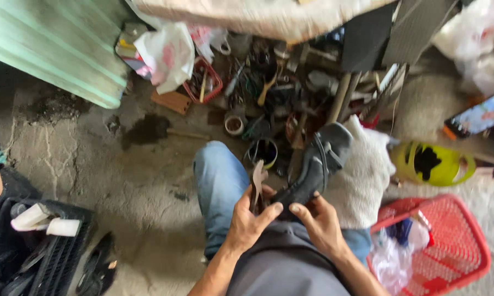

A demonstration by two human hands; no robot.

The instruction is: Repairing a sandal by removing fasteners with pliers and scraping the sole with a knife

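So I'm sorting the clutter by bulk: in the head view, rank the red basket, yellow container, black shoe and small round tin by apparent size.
1. red basket
2. black shoe and yellow container: look alike, unsure
3. small round tin

Both forearms reach in from the near edge and meet over the lap. The left hand point(248, 219) is curled, thumb stretched right, fingers closed in a grip. The right hand point(319, 222) lies just beside it, thumb pointing left, fingers wrapped underneath.
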